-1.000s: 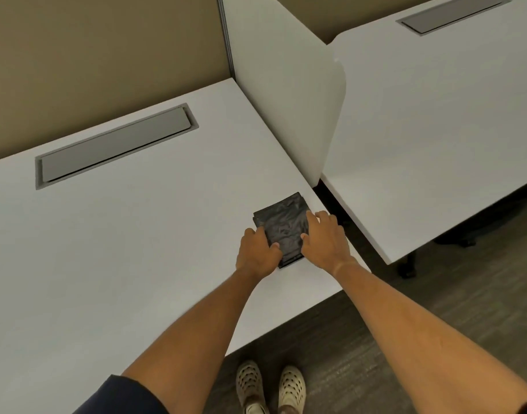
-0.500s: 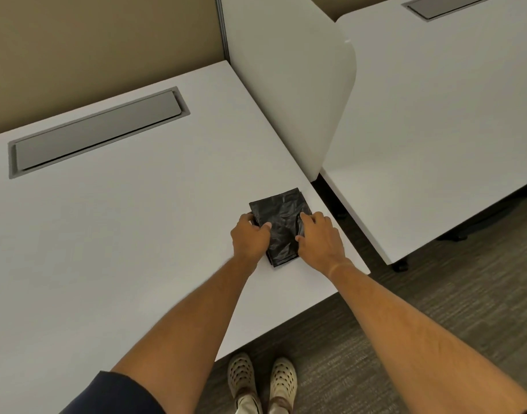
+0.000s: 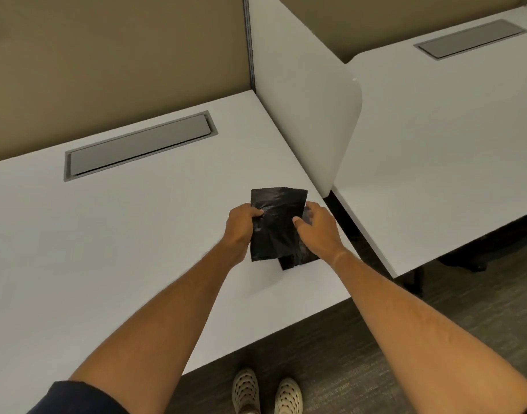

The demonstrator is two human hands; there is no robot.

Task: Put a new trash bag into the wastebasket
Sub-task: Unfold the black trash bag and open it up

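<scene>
Head view: we see a black, shiny, folded trash bag (image 3: 274,222) (partly opened). Our left hand (image 3: 241,227) and right hand (image 3: 319,228) pinch its sides.

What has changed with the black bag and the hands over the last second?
The folded trash bag lay flat on the desk under both hands; now the left hand and right hand have gripped its sides and lifted one piece up, a remaining piece left lying beneath. The desk, divider and feet are unchanged.
</scene>
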